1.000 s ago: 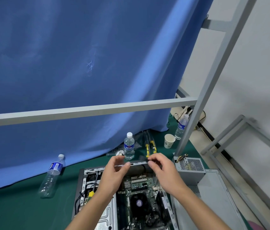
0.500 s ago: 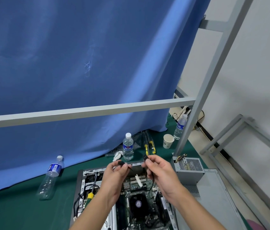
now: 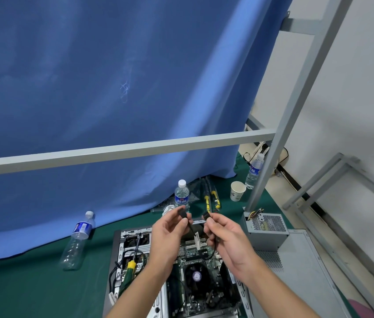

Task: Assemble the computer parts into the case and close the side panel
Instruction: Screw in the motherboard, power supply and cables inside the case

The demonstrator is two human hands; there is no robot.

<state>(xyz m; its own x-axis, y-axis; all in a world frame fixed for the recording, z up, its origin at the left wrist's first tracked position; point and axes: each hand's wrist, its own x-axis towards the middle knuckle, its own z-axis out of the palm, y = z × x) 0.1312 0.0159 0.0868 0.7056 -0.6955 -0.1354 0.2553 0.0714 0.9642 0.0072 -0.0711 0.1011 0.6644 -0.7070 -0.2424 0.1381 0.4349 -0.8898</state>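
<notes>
An open grey metal computer case (image 3: pixel 121 246) is laid flat on the green table cover (image 3: pixel 32 290). A yellow-handled screwdriver (image 3: pixel 133 260) is rested inside its left part. Just right of the case, a perforated grey power supply box (image 3: pixel 266 228) is placed, with a flat grey side panel (image 3: pixel 300 283) before it. To the left, a clear plastic bottle (image 3: pixel 78 242) is laid on its side. Behind the case, an upright water bottle (image 3: pixel 181 196) is stood; a white paper cup (image 3: pixel 237 191) is set further right.
</notes>
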